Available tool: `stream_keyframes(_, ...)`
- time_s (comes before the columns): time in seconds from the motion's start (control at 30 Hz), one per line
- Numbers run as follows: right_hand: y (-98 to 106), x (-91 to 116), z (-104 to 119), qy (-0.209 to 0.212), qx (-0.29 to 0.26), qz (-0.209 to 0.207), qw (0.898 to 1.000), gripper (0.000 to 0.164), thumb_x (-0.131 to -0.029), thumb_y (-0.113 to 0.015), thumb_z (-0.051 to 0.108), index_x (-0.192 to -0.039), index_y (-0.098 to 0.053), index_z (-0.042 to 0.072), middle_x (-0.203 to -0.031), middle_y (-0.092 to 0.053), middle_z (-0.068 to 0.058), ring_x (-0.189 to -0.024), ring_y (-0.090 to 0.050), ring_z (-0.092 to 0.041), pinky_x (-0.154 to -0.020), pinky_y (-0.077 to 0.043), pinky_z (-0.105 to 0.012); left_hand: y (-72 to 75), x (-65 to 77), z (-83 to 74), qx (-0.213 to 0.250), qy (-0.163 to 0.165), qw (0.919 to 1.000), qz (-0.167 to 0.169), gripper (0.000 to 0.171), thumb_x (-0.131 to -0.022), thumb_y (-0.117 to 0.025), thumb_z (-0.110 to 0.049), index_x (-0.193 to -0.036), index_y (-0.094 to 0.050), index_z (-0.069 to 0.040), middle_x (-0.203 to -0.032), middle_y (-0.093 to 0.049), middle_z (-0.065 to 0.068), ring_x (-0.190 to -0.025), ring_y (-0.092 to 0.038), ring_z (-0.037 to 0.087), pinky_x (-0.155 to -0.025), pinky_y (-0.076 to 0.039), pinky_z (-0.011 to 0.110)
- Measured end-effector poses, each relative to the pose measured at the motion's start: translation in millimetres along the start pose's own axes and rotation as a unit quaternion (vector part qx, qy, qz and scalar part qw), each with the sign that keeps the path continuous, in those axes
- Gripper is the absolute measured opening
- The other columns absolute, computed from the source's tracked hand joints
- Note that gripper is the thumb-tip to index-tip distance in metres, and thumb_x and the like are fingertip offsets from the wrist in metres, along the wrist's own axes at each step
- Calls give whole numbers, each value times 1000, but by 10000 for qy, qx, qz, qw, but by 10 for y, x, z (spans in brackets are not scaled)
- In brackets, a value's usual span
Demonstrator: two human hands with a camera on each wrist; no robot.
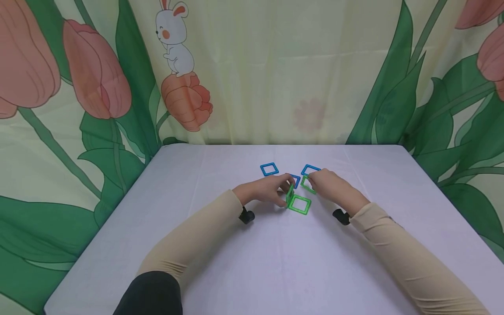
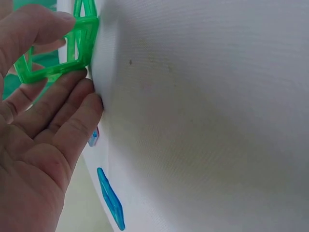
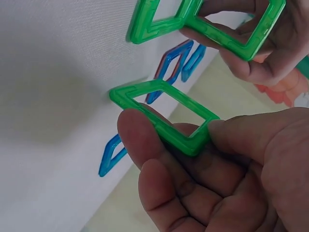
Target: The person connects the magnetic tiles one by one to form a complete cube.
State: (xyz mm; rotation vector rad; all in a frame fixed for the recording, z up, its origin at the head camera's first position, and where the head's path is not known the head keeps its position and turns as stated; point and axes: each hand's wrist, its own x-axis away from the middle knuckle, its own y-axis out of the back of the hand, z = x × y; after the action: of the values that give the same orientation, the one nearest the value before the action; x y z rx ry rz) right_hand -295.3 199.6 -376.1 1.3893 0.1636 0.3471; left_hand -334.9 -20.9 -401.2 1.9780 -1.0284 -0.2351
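Note:
My left hand (image 1: 269,190) holds an upright green square magnetic tile frame (image 1: 290,195) between thumb and fingers. The lower edge of that frame meets a second green square tile (image 1: 298,211) lying flat on the table, and the two form a corner. A third green square tile (image 3: 174,136) is pinched by my right hand (image 1: 332,186) between thumb and fingers. In the right wrist view it is tilted, with its far corner close to the tabletop. It stands apart from the joined pair, behind and to the right of it.
Blue square tiles lie on the white-covered table (image 1: 236,262) beyond my hands: one at the left (image 1: 269,174), one in the middle (image 1: 298,180) partly behind my left fingers, and one at the right (image 1: 311,166) beside my right hand. A tulip-patterned curtain (image 1: 256,87) hangs behind.

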Motion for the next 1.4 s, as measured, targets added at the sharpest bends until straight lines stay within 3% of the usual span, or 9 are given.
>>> stream_keyframes(0.3,29,10,52,166,-145,129,9997,23,-107,-50,8,-107,-70,-2,-81,-63,-6,-77,-56,-19,-70,-48,-33,10,4,-1,29,-24,10000,-17,64,-89,-82,-16,-141,-45,-18,-135,-65,3,-126,-60,13,-109,-48,27)
stream_keyframes(0.53,-3,8,90,189,-148,340,9991,24,-107,-52,10,-119,-69,0,-90,-68,-7,-79,-57,-18,-67,-46,-28,-7,-7,-3,134,8,9999,-18,63,-88,-82,-14,-139,-45,-19,-137,-65,3,-127,-60,13,-109,-49,28)
stream_keyframes(0.7,5,44,123,295,-186,366,9987,24,-107,-50,9,-117,-70,-1,-87,-67,-6,-76,-55,-16,-66,-46,-28,-18,-13,-7,234,100,9997,-45,63,-88,-82,-13,-139,-44,-16,-138,-65,4,-129,-60,13,-110,-48,29)
stream_keyframes(1.23,22,107,179,572,-294,453,9969,24,-105,-56,7,-124,-70,2,-113,-74,-12,-94,-66,-19,-90,-58,-43,-17,-9,6,-63,89,9999,-51,60,-89,-81,-15,-142,-52,-12,-134,-67,0,-127,-60,11,-104,-51,24)
stream_keyframes(1.4,34,102,158,594,-363,564,9960,28,-107,-53,10,-129,-67,1,-109,-75,-10,-91,-65,-18,-87,-58,-41,-20,-9,25,-128,28,9999,-67,64,-89,-80,-16,-146,-50,-13,-135,-67,0,-129,-59,12,-107,-49,25)
